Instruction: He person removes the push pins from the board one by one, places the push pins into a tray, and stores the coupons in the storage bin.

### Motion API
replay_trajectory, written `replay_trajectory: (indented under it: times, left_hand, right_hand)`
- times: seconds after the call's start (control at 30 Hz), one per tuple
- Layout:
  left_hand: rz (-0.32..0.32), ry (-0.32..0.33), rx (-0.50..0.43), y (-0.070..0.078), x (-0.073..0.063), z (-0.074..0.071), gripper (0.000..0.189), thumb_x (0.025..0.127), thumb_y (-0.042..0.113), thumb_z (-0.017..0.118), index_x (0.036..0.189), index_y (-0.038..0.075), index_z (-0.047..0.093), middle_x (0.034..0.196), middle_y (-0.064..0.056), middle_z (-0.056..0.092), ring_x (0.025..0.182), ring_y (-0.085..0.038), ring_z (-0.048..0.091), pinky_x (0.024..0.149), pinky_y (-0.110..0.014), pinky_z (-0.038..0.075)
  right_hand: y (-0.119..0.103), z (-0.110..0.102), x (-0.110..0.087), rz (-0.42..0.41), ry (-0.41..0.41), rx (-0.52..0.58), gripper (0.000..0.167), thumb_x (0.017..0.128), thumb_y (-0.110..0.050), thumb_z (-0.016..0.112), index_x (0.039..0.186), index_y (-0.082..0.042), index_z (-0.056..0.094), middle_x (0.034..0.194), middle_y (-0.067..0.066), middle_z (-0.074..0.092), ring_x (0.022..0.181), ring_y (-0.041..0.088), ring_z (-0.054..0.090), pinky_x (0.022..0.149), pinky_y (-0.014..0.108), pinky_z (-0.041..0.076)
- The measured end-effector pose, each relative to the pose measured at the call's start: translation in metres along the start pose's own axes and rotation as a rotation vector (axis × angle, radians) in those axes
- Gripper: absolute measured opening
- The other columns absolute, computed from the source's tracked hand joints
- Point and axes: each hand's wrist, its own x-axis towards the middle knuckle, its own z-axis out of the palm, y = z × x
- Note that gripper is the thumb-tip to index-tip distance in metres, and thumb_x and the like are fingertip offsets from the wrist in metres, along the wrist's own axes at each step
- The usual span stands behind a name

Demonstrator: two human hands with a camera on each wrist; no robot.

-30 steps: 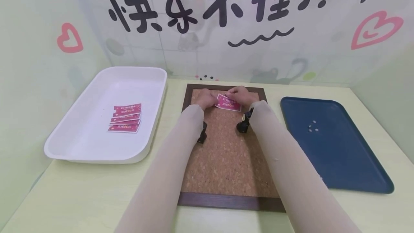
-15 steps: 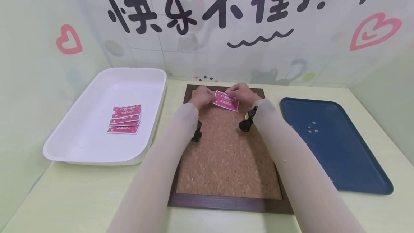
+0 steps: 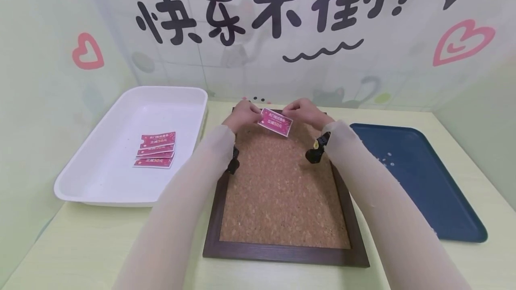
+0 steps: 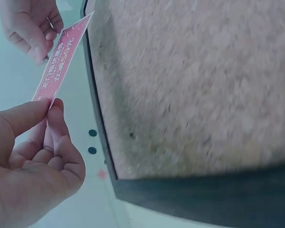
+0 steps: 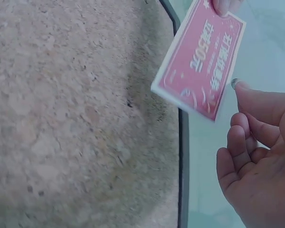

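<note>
A pink coupon (image 3: 276, 122) with white edges is raised over the far end of the cork board (image 3: 282, 191). My left hand (image 3: 243, 115) pinches it by one end between thumb and fingers, and the coupon slants in the head view. Just beyond its other end, my right hand (image 3: 304, 112) is apart from the paper. A small shiny thumbtack (image 5: 235, 83) shows at the right thumb's tip, held against fingers that are partly hidden; the other right fingers are curled.
A white tray (image 3: 101, 182) on the left holds several overlapping pink coupons (image 3: 155, 149). On the right, a blue tray (image 3: 435, 200) bears several small clear tacks (image 3: 388, 160). The board's dark frame (image 3: 282, 253) faces the table's near side; a printed wall (image 3: 258, 70) stands behind.
The coupon has come up off the board and shifted left with my left hand. My right hand has drawn away from the coupon, so a gap now shows between them.
</note>
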Motion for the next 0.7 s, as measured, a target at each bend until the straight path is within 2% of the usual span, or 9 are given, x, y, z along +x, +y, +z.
replay_trajectory:
  times: [0.1,0.17,0.23,0.37,0.47,0.7]
  left_hand:
    - [0.040,0.008,0.023,0.001,-0.004,-0.006,0.019,0.087,0.007,0.057,0.093,-0.007,0.068,0.111,-0.016,0.057,0.110,-0.023,0.045,0.087,-0.029,0.038]
    - [0.033,-0.003,0.003,0.002,-0.006,-0.010,0.020,0.088,0.008,0.056,0.098,-0.006,0.067,0.106,-0.015,0.056,0.093,-0.022,0.048,0.073,-0.029,0.041]
    - [0.021,-0.008,-0.011,0.003,-0.008,-0.013,0.022,0.088,0.010,0.057,0.102,-0.005,0.066,0.105,-0.014,0.057,0.090,-0.021,0.050,0.073,-0.029,0.042]
    - [-0.003,-0.021,-0.027,0.006,-0.013,-0.021,0.024,0.090,0.012,0.057,0.106,-0.003,0.064,0.106,-0.015,0.058,0.094,-0.023,0.052,0.078,-0.032,0.043]
    - [0.008,-0.025,-0.021,0.009,-0.019,-0.029,0.023,0.090,0.011,0.056,0.106,-0.003,0.064,0.106,-0.016,0.058,0.096,-0.025,0.052,0.080,-0.034,0.043]
    - [0.067,-0.015,0.056,0.014,-0.032,-0.047,0.024,0.090,0.012,0.056,0.105,-0.005,0.063,0.103,-0.017,0.059,0.090,-0.023,0.052,0.074,-0.031,0.042]
  right_hand:
    - [-0.001,-0.003,-0.004,-0.024,0.011,-0.001,0.028,0.092,-0.015,0.055,0.109,0.005,0.062,0.108,0.017,0.058,0.097,0.026,0.049,0.088,0.041,0.038]
    - [-0.001,-0.005,-0.006,-0.032,0.019,0.013,0.027,0.092,-0.015,0.056,0.109,0.005,0.063,0.108,0.017,0.059,0.098,0.026,0.049,0.090,0.043,0.037]
    - [0.000,-0.006,-0.007,-0.036,0.022,0.035,0.027,0.092,-0.015,0.056,0.107,0.006,0.063,0.107,0.017,0.059,0.098,0.026,0.050,0.091,0.044,0.037]
    - [0.001,-0.010,-0.012,-0.069,0.022,0.043,0.025,0.091,-0.013,0.056,0.105,0.007,0.063,0.103,0.017,0.060,0.095,0.026,0.051,0.091,0.045,0.038]
    - [0.002,-0.015,-0.016,-0.100,0.020,0.009,0.024,0.091,-0.014,0.056,0.104,0.006,0.063,0.102,0.017,0.060,0.093,0.025,0.051,0.089,0.045,0.039]
    - [0.007,-0.028,-0.029,-0.143,0.012,-0.039,0.025,0.091,-0.018,0.057,0.102,0.004,0.064,0.101,0.014,0.061,0.090,0.023,0.049,0.083,0.039,0.039]
